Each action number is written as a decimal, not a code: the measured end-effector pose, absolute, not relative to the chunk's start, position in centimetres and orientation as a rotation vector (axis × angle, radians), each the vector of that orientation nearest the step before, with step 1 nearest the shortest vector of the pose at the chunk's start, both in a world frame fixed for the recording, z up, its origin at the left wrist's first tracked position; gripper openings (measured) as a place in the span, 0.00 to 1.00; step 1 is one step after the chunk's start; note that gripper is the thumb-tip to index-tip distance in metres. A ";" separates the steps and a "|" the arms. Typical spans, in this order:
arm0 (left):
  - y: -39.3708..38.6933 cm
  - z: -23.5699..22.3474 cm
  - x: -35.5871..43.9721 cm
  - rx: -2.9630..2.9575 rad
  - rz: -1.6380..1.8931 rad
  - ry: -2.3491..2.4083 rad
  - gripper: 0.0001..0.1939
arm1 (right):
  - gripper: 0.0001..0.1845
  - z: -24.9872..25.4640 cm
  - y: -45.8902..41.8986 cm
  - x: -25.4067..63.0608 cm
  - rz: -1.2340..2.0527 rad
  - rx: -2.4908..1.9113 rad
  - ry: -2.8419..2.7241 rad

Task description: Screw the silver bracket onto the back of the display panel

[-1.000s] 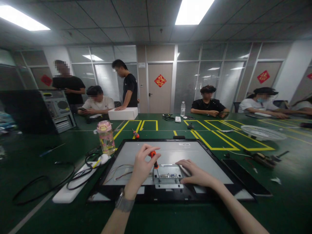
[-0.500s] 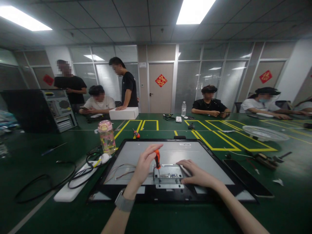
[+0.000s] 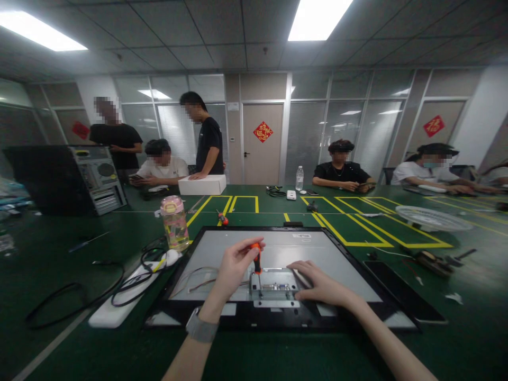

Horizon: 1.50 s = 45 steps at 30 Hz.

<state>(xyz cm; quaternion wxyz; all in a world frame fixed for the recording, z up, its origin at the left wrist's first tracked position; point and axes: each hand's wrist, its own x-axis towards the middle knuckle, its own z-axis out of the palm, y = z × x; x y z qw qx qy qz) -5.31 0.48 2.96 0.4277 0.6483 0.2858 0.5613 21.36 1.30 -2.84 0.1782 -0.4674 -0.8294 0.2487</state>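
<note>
My left hand (image 3: 237, 264), with a watch on the wrist, is closed on the top of an orange and black screwdriver (image 3: 257, 261). The screwdriver stands almost upright, its shaft pointing down at the left part of a silver metal bracket (image 3: 276, 303) with connector ports. Where exactly the tip sits is too small to make out. My right hand (image 3: 317, 283) grips the bracket's right side, thumb at the near part and fingers at the far edge. Under the bracket lies a display panel (image 3: 325, 254) with a black frame. Thin wires (image 3: 203, 286) run over the panel left of the bracket.
Left of the panel are a pink-lidded bottle (image 3: 174, 225), a white power strip (image 3: 109, 312) and black cables. A dark phone-like slab (image 3: 400, 291) lies to the right. Another screwdriver (image 3: 223, 218) is beyond the panel. A computer case (image 3: 99, 180) stands far left. Several people are across the table.
My left fingers have curled in from a more stretched-out pose around the top of the screwdriver handle. The bracket and my right hand stay in place.
</note>
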 end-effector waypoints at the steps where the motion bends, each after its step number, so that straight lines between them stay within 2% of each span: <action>1: 0.5 3.0 -5.3 1.649 1.432 0.743 0.12 | 0.39 -2.9 1.3 21.4 0.699 -1.318 -2.348; 4: 0.6 3.0 -5.3 1.721 1.533 0.832 0.09 | 0.38 -3.0 1.3 21.4 0.696 -1.310 -2.346; 10: 0.6 2.7 -5.3 1.624 1.439 0.700 0.16 | 0.38 -2.8 1.2 21.4 0.720 -1.334 -2.346; 16: 0.8 2.6 -5.2 1.663 1.543 0.792 0.12 | 0.39 -3.0 1.3 21.4 0.713 -1.332 -2.345; 22: 0.7 2.8 -5.2 1.560 1.459 0.719 0.17 | 0.39 -2.9 1.4 21.4 0.693 -1.343 -2.367; 28: 0.7 2.6 -5.1 1.613 1.487 0.755 0.10 | 0.39 -2.6 1.2 21.3 0.705 -1.356 -2.369; 34: 0.6 2.4 -5.0 1.584 1.395 0.679 0.16 | 0.39 -2.6 1.2 21.2 0.690 -1.353 -2.366; 40: 0.6 2.4 -4.8 1.739 1.523 0.802 0.13 | 0.38 -2.8 1.3 21.3 0.674 -1.341 -2.374; 45: 0.6 2.3 -4.7 1.697 1.436 0.746 0.18 | 0.38 -2.7 1.3 21.3 0.681 -1.342 -2.373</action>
